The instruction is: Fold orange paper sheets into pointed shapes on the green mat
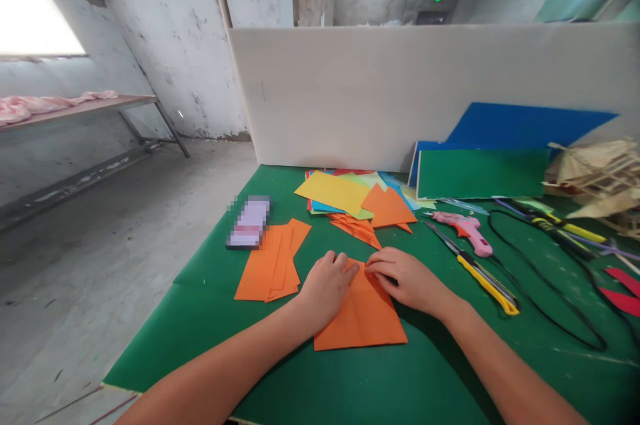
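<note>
A creased orange sheet of paper (367,318) lies on the green tabletop in front of me. My left hand (327,285) rests over its upper left part, fingers curled and pressed to the paper near the top edge. At the upper right edge, my right hand (403,275) pinches the same sheet between thumb and fingers. The fingertips of both hands are close together, with a small gap between them. To the left are several overlapping orange paper pieces (255,271). Beyond my hands are folded orange papers (387,206) and a stack topped by a yellow sheet (335,193).
A phone (250,221) lies at the table's left edge. On the right are a yellow utility knife (487,283), a pink glue gun (467,230) and its black cable (545,305). Green board (483,173) and blue board (530,123) lean against a white partition (350,98).
</note>
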### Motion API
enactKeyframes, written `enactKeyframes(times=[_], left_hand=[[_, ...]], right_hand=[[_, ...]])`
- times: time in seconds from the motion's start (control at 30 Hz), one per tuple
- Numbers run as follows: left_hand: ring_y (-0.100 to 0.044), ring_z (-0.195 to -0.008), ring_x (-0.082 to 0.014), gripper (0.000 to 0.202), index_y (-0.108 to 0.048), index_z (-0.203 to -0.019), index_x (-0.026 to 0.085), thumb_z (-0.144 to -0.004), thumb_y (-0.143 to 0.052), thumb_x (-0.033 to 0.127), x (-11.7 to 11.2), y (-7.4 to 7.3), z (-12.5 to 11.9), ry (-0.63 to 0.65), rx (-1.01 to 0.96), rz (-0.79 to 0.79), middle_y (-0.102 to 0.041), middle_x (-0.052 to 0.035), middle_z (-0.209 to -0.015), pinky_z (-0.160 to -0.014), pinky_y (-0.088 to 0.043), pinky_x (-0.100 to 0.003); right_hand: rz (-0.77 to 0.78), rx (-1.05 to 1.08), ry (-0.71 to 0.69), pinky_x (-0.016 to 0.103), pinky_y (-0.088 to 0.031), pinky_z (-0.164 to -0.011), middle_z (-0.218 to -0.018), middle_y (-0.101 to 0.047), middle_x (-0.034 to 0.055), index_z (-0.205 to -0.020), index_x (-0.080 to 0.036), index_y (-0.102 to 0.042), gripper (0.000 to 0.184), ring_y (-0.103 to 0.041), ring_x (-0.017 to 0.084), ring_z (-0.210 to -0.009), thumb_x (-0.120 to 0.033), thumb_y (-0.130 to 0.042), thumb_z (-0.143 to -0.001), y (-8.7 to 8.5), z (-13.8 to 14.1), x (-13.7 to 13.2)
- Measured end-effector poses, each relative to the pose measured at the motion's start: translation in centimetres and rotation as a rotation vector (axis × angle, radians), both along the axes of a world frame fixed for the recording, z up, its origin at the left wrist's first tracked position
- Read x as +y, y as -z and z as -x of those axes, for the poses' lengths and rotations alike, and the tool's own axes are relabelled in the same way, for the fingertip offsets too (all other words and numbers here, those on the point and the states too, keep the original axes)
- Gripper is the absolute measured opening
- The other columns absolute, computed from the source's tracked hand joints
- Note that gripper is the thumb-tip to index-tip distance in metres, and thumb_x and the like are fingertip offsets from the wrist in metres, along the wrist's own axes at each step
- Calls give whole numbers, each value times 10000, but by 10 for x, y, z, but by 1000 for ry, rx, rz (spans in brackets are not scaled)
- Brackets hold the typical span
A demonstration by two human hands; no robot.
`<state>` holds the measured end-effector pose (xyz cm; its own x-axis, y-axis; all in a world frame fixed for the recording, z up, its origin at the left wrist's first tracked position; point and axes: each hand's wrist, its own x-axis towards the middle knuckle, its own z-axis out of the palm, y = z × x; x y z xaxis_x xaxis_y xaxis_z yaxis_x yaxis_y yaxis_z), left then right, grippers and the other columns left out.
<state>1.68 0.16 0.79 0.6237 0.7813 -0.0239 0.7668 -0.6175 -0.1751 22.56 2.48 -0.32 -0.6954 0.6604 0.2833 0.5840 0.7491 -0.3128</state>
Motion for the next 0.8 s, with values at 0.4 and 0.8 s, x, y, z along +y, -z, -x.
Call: enactKeyframes(times=[0.4,0.8], left_hand=[[-455,-924,-245,307,-547,-1129,232,-823,-565,213,0,1,2,12,-17,-1,-533,-97,-1040,-689,-359,-320],[-445,-891,-243,375,-523,-1197,114,-826,-484,153,-2,15,0,39,23,-132,-521,-121,-1026,-715,-396,-346]], right_hand=[[-123,-81,137,319,-412,-696,-884,-574,64,-1227,-237,-601,375,-503,210,-838,-114,-423,-921,11,30,2],[-108,-99,131,320,-414,-738,-851,-607,70,-931,-211,-750,477,-502,202,-839,49,-392,-756,1,1,6]])
